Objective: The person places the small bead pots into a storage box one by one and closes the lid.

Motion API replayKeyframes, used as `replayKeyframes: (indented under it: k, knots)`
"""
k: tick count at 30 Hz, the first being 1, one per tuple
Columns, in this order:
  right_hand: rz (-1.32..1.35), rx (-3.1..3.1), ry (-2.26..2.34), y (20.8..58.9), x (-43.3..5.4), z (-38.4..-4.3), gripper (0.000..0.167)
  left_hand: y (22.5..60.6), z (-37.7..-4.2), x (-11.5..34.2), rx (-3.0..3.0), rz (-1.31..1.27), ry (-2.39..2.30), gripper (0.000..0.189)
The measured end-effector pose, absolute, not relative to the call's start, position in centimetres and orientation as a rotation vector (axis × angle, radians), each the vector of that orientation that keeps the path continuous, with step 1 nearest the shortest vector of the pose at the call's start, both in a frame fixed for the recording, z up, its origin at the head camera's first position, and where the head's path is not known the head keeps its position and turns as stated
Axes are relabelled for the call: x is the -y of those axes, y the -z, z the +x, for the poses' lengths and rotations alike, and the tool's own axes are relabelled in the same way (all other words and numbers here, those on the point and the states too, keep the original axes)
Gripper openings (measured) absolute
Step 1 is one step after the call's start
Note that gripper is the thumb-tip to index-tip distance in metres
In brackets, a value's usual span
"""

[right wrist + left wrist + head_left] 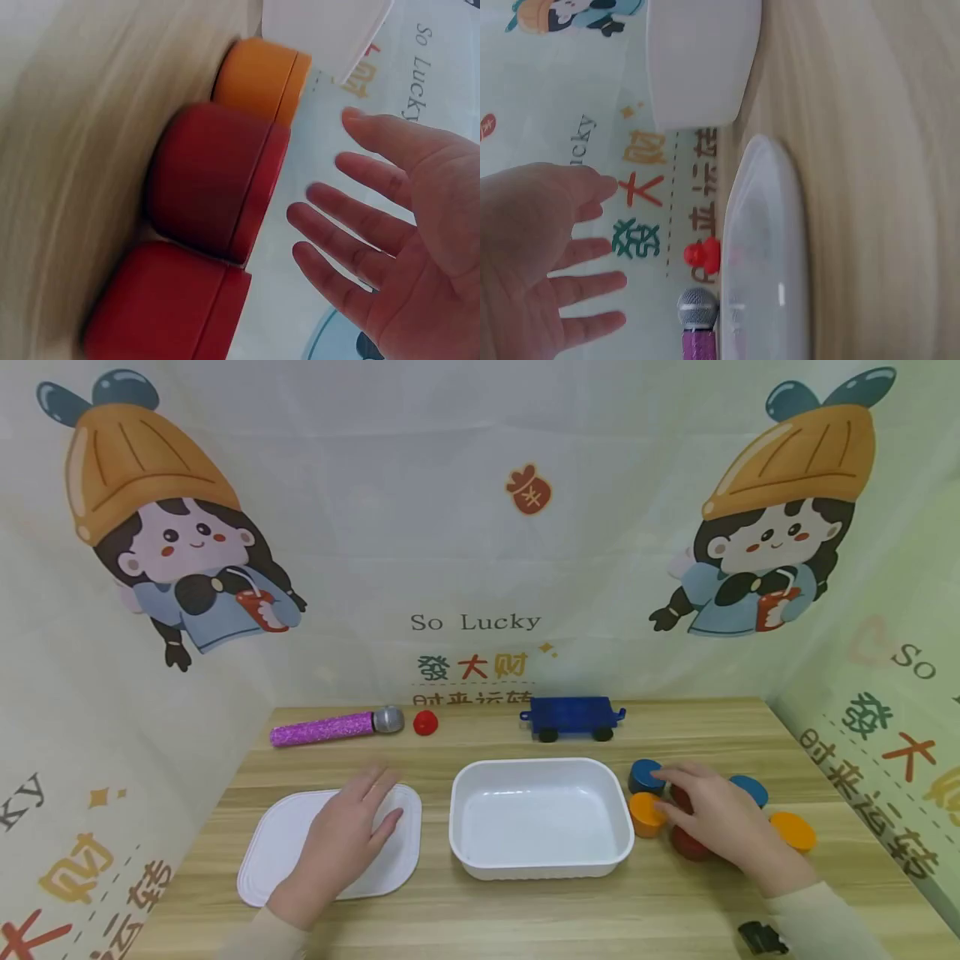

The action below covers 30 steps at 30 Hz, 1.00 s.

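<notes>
My left hand [337, 839] hovers palm down over a white lid [281, 831] with rounded corners, its fingers spread and nothing in them. In the left wrist view that hand [547, 259] stays above the lid [765, 255]. On the other side, my right hand [720, 814] reaches over a group of small round tins, fingers spread and holding nothing. Its fingertips overlap a blue tin [643, 779] and an orange tin [645, 818] in the head view. Two red tins [214, 180] lie partly hidden below it. A second blue tin [752, 790] and orange tin [795, 832] show beyond the hand.
Between the hands stands a white rectangular container [540, 870]. Along the back edge lie a purple glitter microphone [326, 729], a small red object [425, 723] and a blue toy wagon [573, 716]. Something black [761, 937] sits by the right sleeve. Printed cloth [465, 543] hangs behind.
</notes>
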State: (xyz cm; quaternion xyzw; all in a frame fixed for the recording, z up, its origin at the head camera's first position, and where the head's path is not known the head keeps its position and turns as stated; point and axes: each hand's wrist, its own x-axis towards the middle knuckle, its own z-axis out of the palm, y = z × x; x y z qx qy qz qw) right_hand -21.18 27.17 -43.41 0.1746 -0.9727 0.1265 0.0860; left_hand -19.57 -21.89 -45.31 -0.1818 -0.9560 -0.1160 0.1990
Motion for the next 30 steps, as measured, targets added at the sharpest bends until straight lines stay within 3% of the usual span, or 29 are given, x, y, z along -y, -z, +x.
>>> replayKeyframes:
  k: [4,11,30]
  knots:
    - [0.552,2.916,-0.400,43.9,-26.8,-21.1,0.038,46.0,-19.1,20.3,2.682,-0.613,0.484,0.047]
    - [0.560,2.963,-0.495,44.7,-26.5,-21.2,0.044,46.7,-18.4,18.0,2.768,-0.715,0.776,0.047]
    - [0.508,2.933,-0.622,43.5,-25.8,-20.9,0.043,46.1,-18.4,17.2,2.747,-0.768,0.623,0.038]
